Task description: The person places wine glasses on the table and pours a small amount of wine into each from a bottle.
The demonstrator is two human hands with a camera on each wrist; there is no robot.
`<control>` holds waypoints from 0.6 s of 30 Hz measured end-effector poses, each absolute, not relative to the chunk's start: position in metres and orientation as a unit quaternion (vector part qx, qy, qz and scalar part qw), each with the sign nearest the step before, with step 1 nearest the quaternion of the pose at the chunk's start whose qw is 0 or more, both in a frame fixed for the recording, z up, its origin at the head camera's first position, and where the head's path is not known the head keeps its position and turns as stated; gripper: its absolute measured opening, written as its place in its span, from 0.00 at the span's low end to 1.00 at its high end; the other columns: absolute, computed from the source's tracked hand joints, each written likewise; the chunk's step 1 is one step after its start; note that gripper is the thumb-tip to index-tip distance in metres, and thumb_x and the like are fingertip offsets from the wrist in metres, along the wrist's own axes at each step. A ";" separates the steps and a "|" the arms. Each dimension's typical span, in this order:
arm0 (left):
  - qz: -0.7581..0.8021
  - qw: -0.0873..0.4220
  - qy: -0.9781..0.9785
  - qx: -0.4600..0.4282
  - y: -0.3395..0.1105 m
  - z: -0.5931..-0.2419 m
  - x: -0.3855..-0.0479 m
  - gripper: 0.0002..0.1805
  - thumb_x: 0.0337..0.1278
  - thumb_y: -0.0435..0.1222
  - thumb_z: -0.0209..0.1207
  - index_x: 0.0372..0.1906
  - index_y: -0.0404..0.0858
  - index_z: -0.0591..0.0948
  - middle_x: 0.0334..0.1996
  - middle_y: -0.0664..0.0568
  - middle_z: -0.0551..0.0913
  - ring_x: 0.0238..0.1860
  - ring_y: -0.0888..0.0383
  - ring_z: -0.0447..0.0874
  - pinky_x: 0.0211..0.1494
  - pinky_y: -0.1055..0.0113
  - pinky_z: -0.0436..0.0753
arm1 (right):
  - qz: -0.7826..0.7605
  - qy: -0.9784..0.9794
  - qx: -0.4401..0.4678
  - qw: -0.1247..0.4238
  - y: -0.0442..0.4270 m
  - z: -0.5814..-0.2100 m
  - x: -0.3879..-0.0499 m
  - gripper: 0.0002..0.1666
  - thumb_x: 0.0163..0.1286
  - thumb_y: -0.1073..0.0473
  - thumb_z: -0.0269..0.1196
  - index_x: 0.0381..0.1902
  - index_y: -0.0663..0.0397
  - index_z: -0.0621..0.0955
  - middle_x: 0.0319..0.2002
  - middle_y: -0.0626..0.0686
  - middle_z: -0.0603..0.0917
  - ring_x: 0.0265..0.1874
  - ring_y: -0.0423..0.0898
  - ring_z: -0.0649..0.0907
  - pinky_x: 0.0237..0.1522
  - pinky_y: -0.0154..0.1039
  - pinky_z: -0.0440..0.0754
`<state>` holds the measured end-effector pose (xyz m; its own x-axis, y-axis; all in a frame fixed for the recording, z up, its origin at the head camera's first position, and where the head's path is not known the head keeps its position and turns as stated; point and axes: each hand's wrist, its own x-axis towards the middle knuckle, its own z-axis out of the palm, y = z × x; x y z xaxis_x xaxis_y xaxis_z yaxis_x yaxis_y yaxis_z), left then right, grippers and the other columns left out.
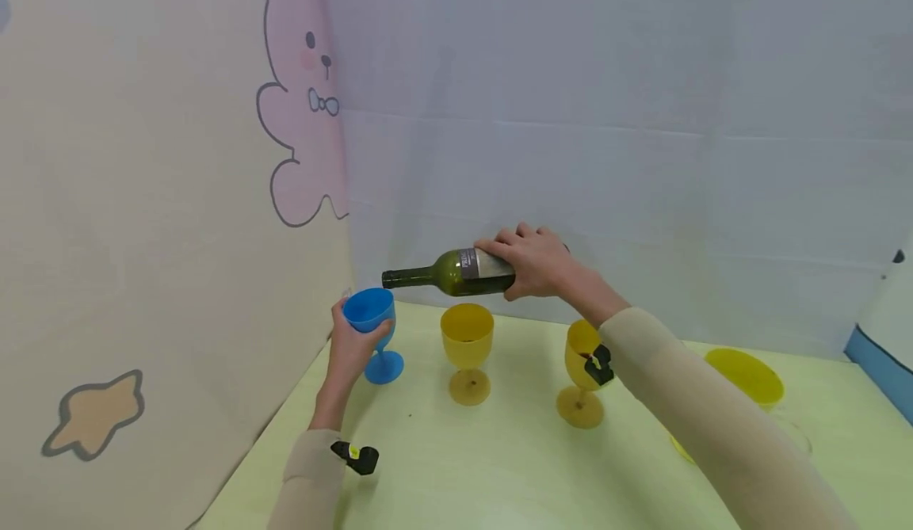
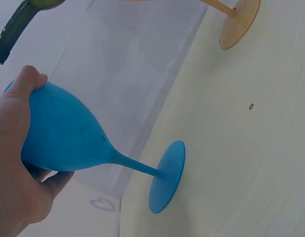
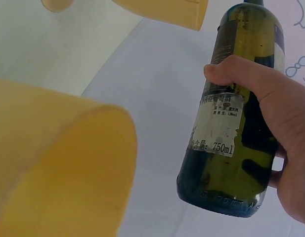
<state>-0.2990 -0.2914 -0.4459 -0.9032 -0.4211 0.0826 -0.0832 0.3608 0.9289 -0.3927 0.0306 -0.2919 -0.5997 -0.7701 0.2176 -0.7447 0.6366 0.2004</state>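
Observation:
My left hand (image 1: 349,353) grips a blue plastic goblet (image 1: 370,310) round its bowl, thumb on the near side. The goblet tilts slightly; whether its foot touches the table I cannot tell. In my right hand (image 1: 536,263) is a green glass wine bottle (image 1: 448,273), gripped round its labelled body and lying nearly level. The bottle's mouth points left, just above the goblet's rim. No liquid shows at the mouth. In the left wrist view, the bottle's neck (image 2: 15,32) hangs apart from the blue bowl (image 2: 63,128). The right wrist view shows the bottle's white label (image 3: 216,123).
A yellow goblet (image 1: 467,346) stands upright below the bottle. Another yellow goblet (image 1: 581,371) is partly covered by my right forearm. Farther right is a yellow cup (image 1: 749,375), partly behind the sleeve. Cloth walls (image 1: 606,118) rise behind and left of the pale table (image 1: 442,467).

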 end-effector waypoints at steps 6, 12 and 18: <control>-0.545 0.151 -0.809 0.161 -0.288 -0.448 -0.302 0.56 0.56 0.50 0.67 0.78 0.46 0.42 0.75 0.37 0.56 0.73 0.33 0.57 0.67 0.34 0.70 | -0.067 -0.891 0.428 0.139 0.028 -0.298 -0.397 0.53 0.52 0.43 0.76 0.74 0.35 0.65 0.58 0.52 0.76 0.50 0.54 0.73 0.49 0.53 0.76; -0.551 0.154 -0.805 0.158 -0.280 -0.447 -0.308 0.56 0.55 0.51 0.68 0.78 0.45 0.43 0.75 0.38 0.57 0.73 0.34 0.58 0.67 0.35 0.71 | -0.088 -0.887 0.429 0.147 0.031 -0.301 -0.404 0.54 0.51 0.43 0.76 0.74 0.35 0.65 0.57 0.51 0.76 0.50 0.54 0.73 0.51 0.53 0.76; -0.549 0.151 -0.806 0.160 -0.277 -0.452 -0.308 0.56 0.55 0.51 0.68 0.78 0.46 0.43 0.74 0.38 0.58 0.73 0.34 0.59 0.66 0.35 0.71 | -0.116 -0.880 0.436 0.146 0.032 -0.303 -0.407 0.52 0.52 0.43 0.75 0.73 0.34 0.66 0.57 0.51 0.76 0.51 0.54 0.74 0.51 0.54 0.77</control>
